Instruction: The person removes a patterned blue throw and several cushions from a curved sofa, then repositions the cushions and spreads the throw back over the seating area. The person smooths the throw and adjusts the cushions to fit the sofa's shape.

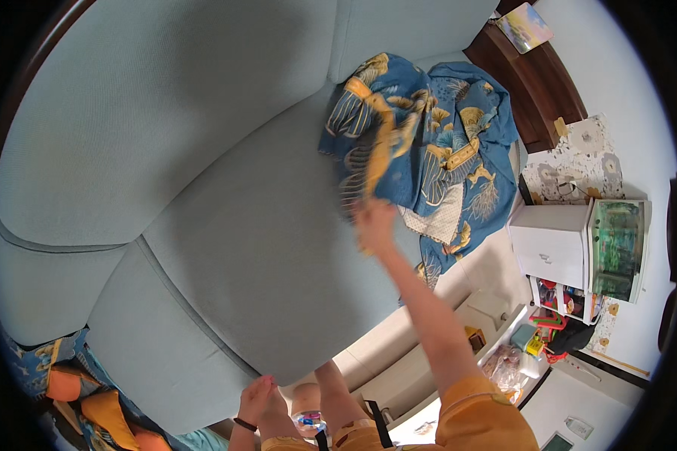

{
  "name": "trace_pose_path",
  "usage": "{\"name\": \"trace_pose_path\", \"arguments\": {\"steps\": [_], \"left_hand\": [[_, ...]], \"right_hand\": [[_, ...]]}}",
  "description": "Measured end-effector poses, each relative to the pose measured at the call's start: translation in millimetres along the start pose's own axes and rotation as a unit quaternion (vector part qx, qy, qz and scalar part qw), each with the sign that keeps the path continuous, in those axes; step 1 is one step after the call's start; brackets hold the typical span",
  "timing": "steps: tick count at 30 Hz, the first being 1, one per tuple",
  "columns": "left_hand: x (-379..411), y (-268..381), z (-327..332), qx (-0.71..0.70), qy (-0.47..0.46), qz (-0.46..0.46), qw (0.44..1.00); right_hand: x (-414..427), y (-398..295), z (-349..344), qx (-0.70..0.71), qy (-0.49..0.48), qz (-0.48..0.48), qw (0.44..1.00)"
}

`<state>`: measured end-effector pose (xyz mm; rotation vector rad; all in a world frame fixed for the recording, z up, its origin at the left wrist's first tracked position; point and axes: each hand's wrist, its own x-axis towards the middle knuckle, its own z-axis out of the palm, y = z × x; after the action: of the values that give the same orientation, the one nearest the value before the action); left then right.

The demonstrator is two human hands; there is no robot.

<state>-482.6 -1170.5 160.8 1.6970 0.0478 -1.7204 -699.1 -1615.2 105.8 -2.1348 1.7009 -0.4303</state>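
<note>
A blue sofa cover (pixel 474 118), patterned with gold and white sea motifs, lies bunched at the far right end of the grey-blue sofa seat (pixel 248 242). My right hand (pixel 377 224) is closed around one edge of it, where a yellow band runs; motion blurs this part. Part of the cover's pale dotted underside (pixel 437 217) is turned up, and its lower folds hang over the seat's front edge. My left hand (pixel 256 399) is low, beside the front edge of the seat near my knees. Its fingers are bent close together, and whether they pinch anything is unclear.
Patterned cloth and orange pieces (pixel 110 417) lie at lower left. To the right stand a white cabinet (pixel 550 248), an aquarium (pixel 615 248) and a dark wooden armrest (pixel 530 84). A low table (pixel 451 338) with bags and boxes is beyond my right arm.
</note>
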Motion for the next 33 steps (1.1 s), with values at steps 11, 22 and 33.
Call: {"name": "trace_pose_path", "arguments": {"steps": [11,22,33], "left_hand": [[-35,63,-25,-0.336,-0.091,0.080,0.934],[-118,22,-97,-0.006,0.409,0.166,0.897],[-129,44,-66,0.072,0.411,0.010,0.909]], "right_hand": [[-302,-185,-49,0.418,-0.575,-0.330,0.621],[-15,107,-32,-0.063,0.061,0.269,0.959],[-25,-99,-5,0.066,0.052,-0.030,0.996]]}}
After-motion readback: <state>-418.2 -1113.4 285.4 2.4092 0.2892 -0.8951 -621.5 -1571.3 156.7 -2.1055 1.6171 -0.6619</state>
